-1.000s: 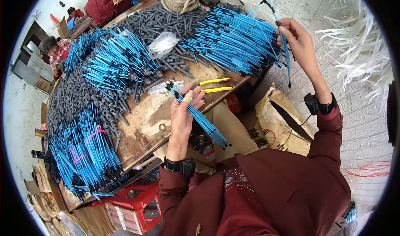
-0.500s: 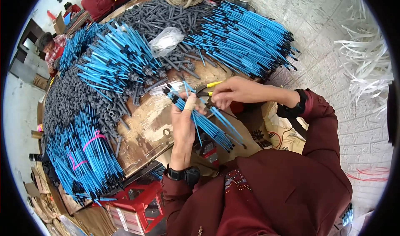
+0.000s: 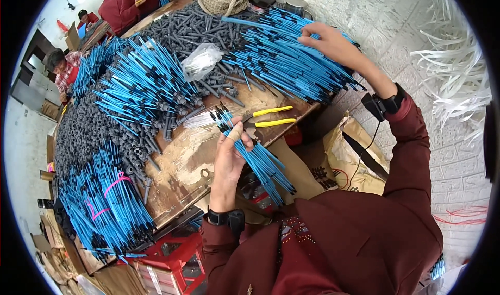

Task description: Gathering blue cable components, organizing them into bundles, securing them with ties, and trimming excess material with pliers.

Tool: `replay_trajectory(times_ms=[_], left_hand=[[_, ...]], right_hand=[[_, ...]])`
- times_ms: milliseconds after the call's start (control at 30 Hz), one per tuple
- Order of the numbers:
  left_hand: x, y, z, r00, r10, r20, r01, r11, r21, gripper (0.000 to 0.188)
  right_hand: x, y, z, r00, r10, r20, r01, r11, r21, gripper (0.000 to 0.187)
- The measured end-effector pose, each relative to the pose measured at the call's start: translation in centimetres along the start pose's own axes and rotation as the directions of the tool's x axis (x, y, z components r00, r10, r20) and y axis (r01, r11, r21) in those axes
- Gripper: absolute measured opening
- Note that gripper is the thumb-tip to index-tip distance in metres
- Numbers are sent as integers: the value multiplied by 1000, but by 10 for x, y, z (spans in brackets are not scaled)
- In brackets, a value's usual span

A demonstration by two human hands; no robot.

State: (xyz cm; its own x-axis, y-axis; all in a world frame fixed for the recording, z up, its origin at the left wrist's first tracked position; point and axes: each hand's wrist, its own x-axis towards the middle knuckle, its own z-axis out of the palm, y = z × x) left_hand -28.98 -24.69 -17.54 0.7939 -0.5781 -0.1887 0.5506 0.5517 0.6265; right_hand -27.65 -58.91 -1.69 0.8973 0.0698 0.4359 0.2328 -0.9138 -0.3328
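Note:
My left hand (image 3: 232, 146) is closed around a bundle of thin blue tubes (image 3: 264, 171) with black end fittings, held slantwise over the table's near edge. A tan bandage wraps one of its digits. My right hand (image 3: 329, 44) is stretched out over the large pile of blue tubes (image 3: 291, 60) at the back right. Its fingers are curled in and appear to pinch one blue tube (image 3: 240, 21), which sticks out leftward over grey parts; the grip itself is partly hidden. Pliers with yellow handles (image 3: 273, 122) lie on the table just beyond the left hand's bundle.
Grey plastic parts (image 3: 88, 123) heap over the wooden table (image 3: 177, 172). Blue tube bundles stand mid-table (image 3: 146, 76) and front left, the latter tied with pink string (image 3: 117, 183). A clear plastic bag (image 3: 201, 60), a woven basket (image 3: 224, 1) and a red stool (image 3: 179, 256) are near. Other people sit far left.
My right hand has moved from beside the bundle to the far-right pile. The pliers now lie fully visible. The left hand keeps its bundle, whose tubes lie closer together.

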Motion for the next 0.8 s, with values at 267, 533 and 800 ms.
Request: replay_trajectory(times_ms=[267,533,800], left_hand=[[7,-8,31,980,98,-175,-97,995,15,27],[4,-21,43,979,138,-149,-135,990,27,27],[-21,6,22,934,274,-227,-285,958,-16,28]], right_hand=[[-60,19,34,822,283,494,-502,769,395,25],[2,14,113,971,-113,-210,137,985,104,19],[11,-13,109,953,-195,-231,236,957,167,14]])
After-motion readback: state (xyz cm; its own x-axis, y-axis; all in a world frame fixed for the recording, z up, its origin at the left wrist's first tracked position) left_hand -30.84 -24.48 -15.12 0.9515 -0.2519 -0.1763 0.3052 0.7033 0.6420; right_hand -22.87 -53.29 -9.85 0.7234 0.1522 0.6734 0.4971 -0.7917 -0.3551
